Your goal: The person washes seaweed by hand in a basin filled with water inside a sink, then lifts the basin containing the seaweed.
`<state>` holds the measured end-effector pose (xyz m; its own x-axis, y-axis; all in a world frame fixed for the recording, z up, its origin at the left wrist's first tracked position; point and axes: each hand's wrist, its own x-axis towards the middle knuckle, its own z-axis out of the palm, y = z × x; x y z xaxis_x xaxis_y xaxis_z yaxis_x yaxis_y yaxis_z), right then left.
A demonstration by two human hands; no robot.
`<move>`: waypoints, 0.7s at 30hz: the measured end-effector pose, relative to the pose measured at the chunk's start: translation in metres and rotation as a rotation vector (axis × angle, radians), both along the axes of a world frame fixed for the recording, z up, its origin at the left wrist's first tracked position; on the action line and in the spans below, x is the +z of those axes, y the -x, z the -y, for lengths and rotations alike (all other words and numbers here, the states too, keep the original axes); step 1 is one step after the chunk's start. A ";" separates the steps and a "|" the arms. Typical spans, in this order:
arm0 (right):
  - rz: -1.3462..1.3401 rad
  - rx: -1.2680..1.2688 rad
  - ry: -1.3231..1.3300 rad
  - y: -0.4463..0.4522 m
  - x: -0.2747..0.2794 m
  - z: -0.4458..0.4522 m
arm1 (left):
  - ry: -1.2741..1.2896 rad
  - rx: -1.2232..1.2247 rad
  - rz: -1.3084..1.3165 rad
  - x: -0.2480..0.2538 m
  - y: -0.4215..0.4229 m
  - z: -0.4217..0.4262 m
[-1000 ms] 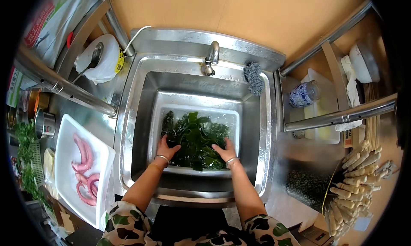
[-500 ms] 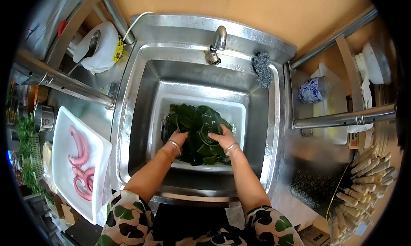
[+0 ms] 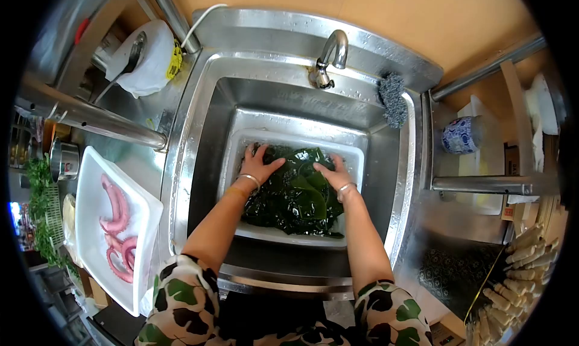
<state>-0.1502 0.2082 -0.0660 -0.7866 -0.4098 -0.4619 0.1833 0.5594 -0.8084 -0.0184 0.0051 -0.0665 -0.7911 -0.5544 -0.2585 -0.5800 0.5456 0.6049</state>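
Note:
Dark green seaweed (image 3: 295,192) lies in a white tub (image 3: 360,159) of water inside the steel sink (image 3: 386,183). My left hand (image 3: 260,165) rests on the upper left part of the seaweed, fingers spread. On the upper right side, my right hand (image 3: 335,174) touches the leaves with thumb and fingers apart; some of its fingertips are hard to see. Each wrist has a bracelet.
A faucet (image 3: 333,56) and a grey scrubber (image 3: 392,100) are at the sink's back edge. Left stands a white tray (image 3: 90,225) with pink tentacles (image 3: 119,207). A blue-and-white jar (image 3: 459,135) and many wooden-handled items (image 3: 523,267) are on the right.
My hands came together within the seaweed, then moved apart and up toward the tub's far side. The leaves have shifted and spread. The view has turned slightly.

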 end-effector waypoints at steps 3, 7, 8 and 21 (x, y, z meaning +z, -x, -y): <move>0.313 -0.092 0.306 -0.007 -0.054 0.017 | -0.228 0.154 -0.025 -0.019 0.019 -0.012; 0.776 -0.263 0.411 -0.016 -0.041 0.034 | -1.190 0.297 -0.173 -0.002 0.017 -0.018; 0.664 -0.171 0.404 -0.017 -0.045 0.031 | -1.194 0.424 -0.145 0.006 0.017 -0.021; -0.243 0.192 0.088 -0.055 0.064 -0.045 | -0.174 -0.106 -0.142 -0.022 -0.072 -0.009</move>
